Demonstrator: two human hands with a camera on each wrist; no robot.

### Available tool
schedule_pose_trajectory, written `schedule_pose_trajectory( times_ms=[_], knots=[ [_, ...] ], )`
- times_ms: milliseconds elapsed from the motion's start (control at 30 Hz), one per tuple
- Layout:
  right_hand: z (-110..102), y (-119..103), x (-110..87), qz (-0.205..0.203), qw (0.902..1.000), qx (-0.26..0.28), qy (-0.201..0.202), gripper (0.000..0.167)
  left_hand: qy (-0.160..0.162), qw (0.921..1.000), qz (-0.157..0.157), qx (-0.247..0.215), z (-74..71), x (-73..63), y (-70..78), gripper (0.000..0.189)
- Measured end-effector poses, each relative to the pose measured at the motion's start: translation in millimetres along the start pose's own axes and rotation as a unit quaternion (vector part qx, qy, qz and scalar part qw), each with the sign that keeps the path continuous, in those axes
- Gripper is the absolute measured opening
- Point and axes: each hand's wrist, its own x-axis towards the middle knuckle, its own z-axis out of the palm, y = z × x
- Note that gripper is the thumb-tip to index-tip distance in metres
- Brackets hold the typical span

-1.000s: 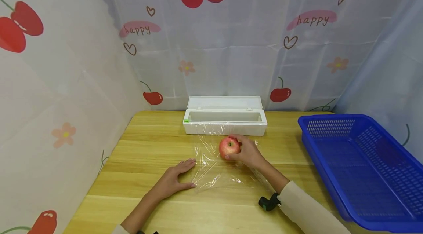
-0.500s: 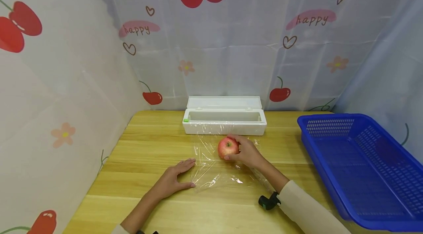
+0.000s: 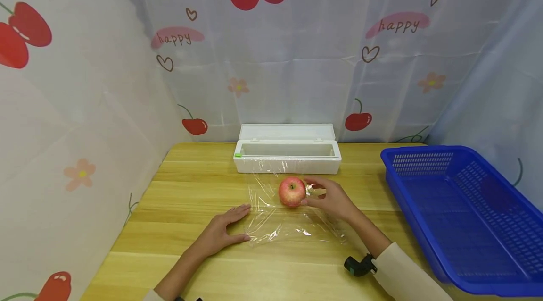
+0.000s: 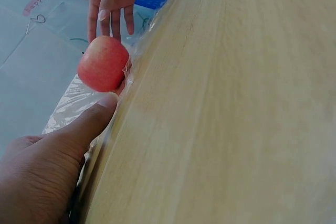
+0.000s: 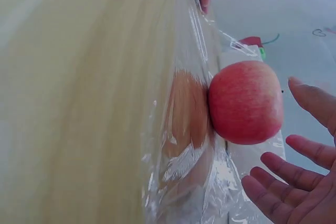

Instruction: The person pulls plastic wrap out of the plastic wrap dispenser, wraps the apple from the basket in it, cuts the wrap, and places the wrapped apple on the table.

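Observation:
A red apple (image 3: 292, 192) sits on a sheet of clear cling film (image 3: 275, 225) spread over the wooden table. Just right of the apple is my right hand (image 3: 331, 197); in the right wrist view its fingers (image 5: 283, 174) are spread, with a gap between them and the fruit. My left hand (image 3: 220, 230) rests at the film's left edge, fingertips and thumb right at the plastic. The left wrist view has the left thumb (image 4: 86, 124) pointing toward the apple. Behind the apple, a white cling film box (image 3: 288, 165) stands with its lid raised, film lying against its front.
A blue plastic basket (image 3: 417, 211) stands on the right side of the wooden table (image 3: 203, 169). Cherry-printed curtains (image 3: 288, 79) hang behind the table and along both sides. A black wrist camera (image 3: 359, 265) sits on the right forearm.
My right hand has let go of the apple and drawn away to the right. The apple stays on the film, and my left hand has kept its place.

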Motion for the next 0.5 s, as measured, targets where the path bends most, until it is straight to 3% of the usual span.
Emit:
schedule_pose_trajectory(
  times_ms=[233, 500],
  knots=[
    [-9, 3, -21.4, 0.007, 1.0000, 0.003, 0.000, 0.060, 0.004, 1.0000, 0.006, 0.001, -0.1, -0.7, -1.3, 0.074],
    [-19, 7, -47.8, 0.013, 0.9993, -0.031, -0.014, 0.053, 0.002, 0.9999, -0.006, -0.012, 0.0, -1.4, 0.2, 0.070]
  ],
)
